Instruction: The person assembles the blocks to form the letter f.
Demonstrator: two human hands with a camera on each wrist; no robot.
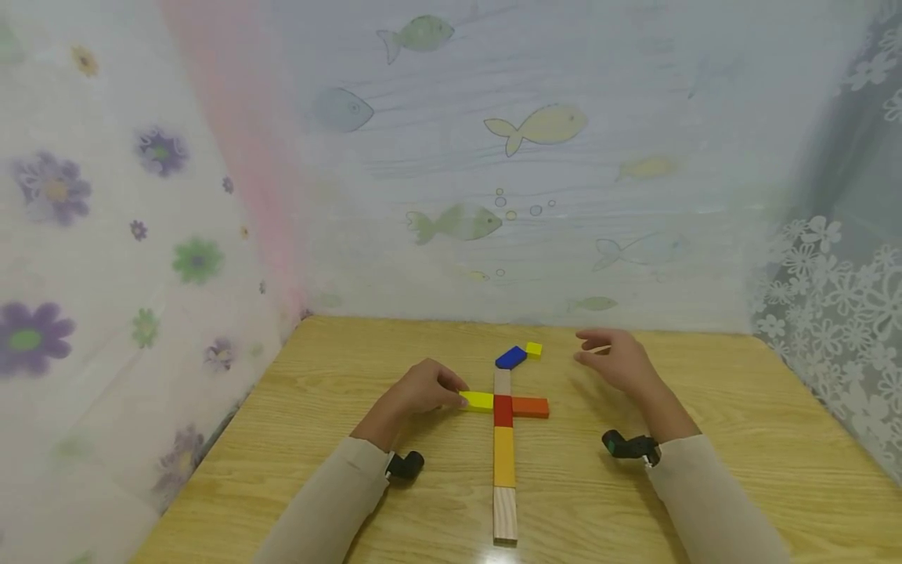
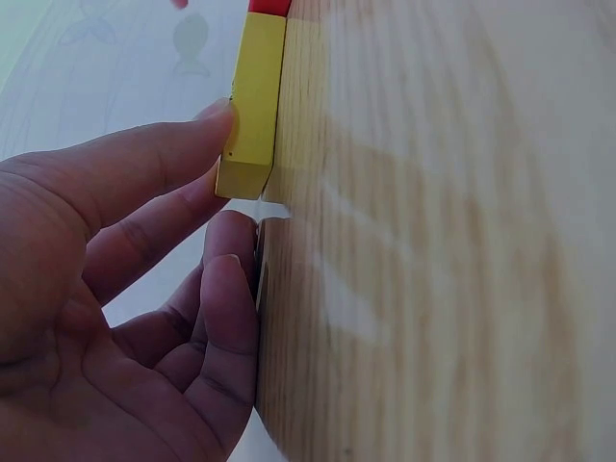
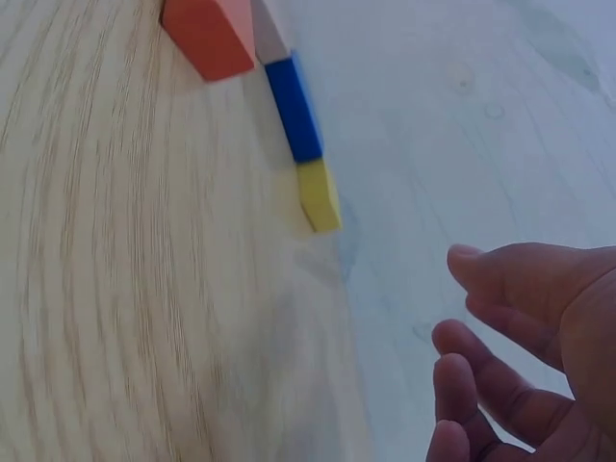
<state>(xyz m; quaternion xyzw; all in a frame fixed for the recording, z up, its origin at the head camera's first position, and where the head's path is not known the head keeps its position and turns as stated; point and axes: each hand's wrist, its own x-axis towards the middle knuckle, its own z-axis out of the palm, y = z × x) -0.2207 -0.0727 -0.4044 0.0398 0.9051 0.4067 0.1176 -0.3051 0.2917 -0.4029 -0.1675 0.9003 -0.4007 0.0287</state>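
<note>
My left hand pinches the outer end of a yellow block between thumb and index finger; the block lies flat against a red block. Its other fingers curl loosely near the tabletop in the left wrist view. On the red block's opposite side lies an orange block. A plain wood block sits above the red one, and an amber block and another plain wood block run below it. My right hand hovers at the right with loosely bent fingers and holds nothing.
Beyond the top of the column a blue block lies at a slant, with a small yellow block at its far end. The wooden table meets a fish-patterned curtain at the back. A small black device sits on each wrist.
</note>
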